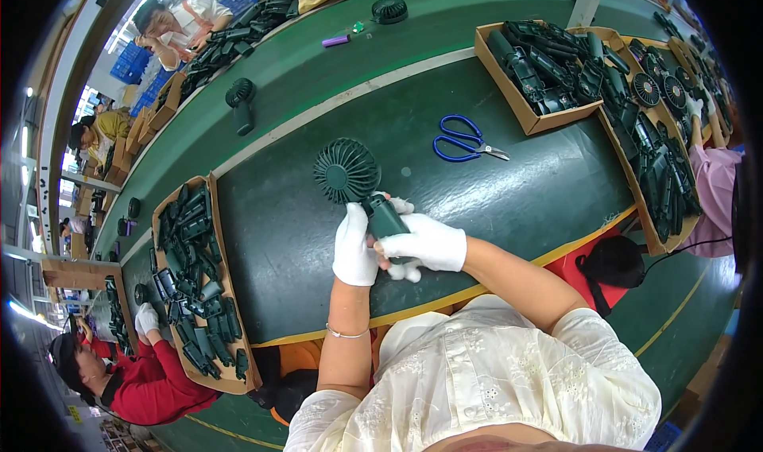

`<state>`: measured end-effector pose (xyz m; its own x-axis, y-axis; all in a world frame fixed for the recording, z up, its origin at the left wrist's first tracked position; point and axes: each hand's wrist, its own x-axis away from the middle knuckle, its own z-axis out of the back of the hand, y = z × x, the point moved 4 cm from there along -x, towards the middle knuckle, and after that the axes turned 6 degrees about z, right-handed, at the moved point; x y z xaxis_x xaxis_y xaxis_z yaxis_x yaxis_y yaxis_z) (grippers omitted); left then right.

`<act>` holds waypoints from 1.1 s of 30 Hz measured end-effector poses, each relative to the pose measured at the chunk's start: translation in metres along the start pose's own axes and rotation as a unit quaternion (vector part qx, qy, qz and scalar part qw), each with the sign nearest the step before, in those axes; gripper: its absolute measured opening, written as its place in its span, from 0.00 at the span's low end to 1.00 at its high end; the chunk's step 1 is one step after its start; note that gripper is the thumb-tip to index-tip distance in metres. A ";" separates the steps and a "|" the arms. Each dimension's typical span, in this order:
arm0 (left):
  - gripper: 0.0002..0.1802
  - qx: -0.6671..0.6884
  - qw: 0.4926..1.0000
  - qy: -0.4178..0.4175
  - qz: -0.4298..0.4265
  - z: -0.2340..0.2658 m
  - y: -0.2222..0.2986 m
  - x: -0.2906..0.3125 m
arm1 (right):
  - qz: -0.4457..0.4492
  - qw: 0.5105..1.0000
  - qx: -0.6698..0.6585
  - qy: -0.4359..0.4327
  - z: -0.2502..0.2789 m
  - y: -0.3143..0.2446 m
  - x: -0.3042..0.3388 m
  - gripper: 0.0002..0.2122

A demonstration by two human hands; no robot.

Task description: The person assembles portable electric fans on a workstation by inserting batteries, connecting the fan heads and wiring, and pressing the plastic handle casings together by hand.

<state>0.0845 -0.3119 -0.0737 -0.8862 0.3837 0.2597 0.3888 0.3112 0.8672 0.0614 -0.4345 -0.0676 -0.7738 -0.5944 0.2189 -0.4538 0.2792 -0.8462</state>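
Note:
Both my hands wear white gloves with bare fingertips and hold one dark green handheld fan [346,171] above the green work surface. My left hand [354,247] is closed around the near left side of the handle, just below the round slatted head. From the right, my right hand [427,241] wraps the handle [386,218], its thumb lying across it. The fan's head points away from me, to the upper left. Beyond my right hand lie blue-handled scissors [463,140], their blades spread slightly and pointing right. Part of the handle is hidden under my fingers.
Cardboard boxes of dark green plastic parts stand at left [212,293] and right [568,116]. On the belt behind lie a fan [241,106], another fan [389,10] and a purple battery cell [335,41]. Co-workers sit at left, far left and right.

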 end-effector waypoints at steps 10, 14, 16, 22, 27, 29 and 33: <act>0.31 0.162 0.985 -0.055 -0.012 0.010 0.002 -0.006 | 0.063 0.993 0.076 0.062 0.016 -0.009 0.001 0.19; 0.21 0.039 0.997 0.032 -0.056 0.002 0.005 0.001 | 0.133 0.949 0.239 0.158 0.014 -0.012 0.000 0.26; 0.21 -0.001 0.996 0.060 -0.062 0.004 0.007 0.003 | 0.146 0.952 0.218 0.157 0.015 -0.001 -0.004 0.28; 0.21 -0.125 0.984 0.094 -0.089 0.011 0.011 0.003 | 0.205 0.922 0.290 0.154 0.018 0.007 -0.012 0.26; 0.31 0.047 0.998 -0.015 -0.050 -0.009 0.012 0.006 | 0.044 0.984 0.152 0.080 0.012 -0.013 0.002 0.18; 0.34 0.045 0.996 -0.054 -0.057 -0.016 0.010 0.004 | 0.058 0.996 0.028 0.067 0.022 0.005 0.001 0.17; 0.32 0.065 0.996 0.021 -0.059 0.011 -0.008 0.002 | -0.031 0.999 -0.016 0.042 0.007 0.002 0.003 0.22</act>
<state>0.0820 -0.3039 -0.0847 -0.9365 0.3013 0.1794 0.3083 0.4635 0.8307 0.0611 -0.4412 -0.0724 -0.7775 -0.5469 0.3106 -0.5143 0.2686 -0.8145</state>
